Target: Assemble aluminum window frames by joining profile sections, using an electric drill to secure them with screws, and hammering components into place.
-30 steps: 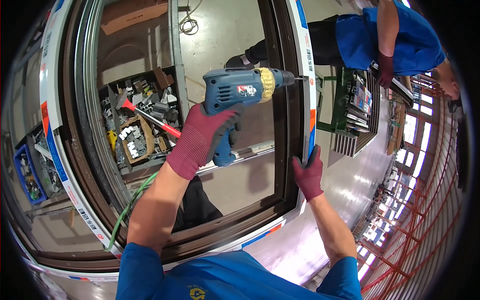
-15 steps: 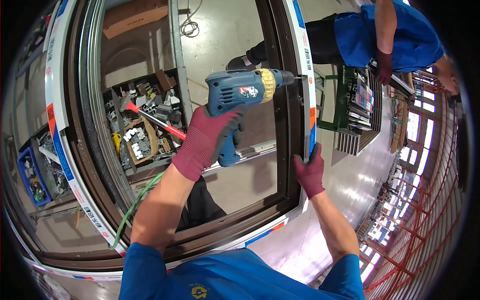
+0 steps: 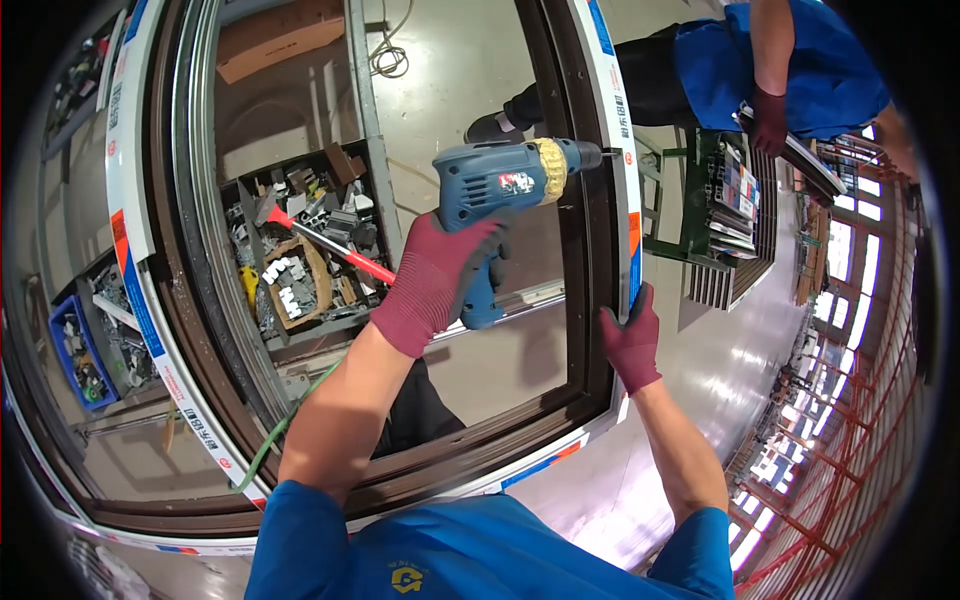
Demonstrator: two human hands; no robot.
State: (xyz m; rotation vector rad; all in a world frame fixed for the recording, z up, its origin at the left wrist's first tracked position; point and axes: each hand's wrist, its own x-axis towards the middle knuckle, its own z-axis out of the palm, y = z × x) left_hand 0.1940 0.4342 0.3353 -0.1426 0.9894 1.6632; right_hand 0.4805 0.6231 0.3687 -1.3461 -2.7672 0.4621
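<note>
My left hand (image 3: 445, 265), in a maroon glove with dark fingers, is wrapped round the grip of a blue power drill (image 3: 490, 185) with a yellow band behind its chuck. The drill lies level, pointing right. Its thin bit (image 3: 611, 153) meets the inner side of the right bar of a dark brown window frame (image 3: 590, 250); whether it has entered the metal I cannot tell. Lower on that same bar, my right hand (image 3: 632, 345), gloved alike, closes over the outer edge, which carries white protective film (image 3: 628, 190).
Below the frame, a bin (image 3: 375, 170) holds metal offcuts, with a red-handled tool (image 3: 365, 265) across it. A blue crate (image 3: 85, 350) stands far left. A green hose (image 3: 270, 445) crosses the near left bar. Another person (image 3: 775, 70) works beyond, beside a green stand (image 3: 690, 200).
The whole scene has shifted slightly to the right in view. The drill stays at about the same spot on the bar, and my right hand keeps its hold on the edge.
</note>
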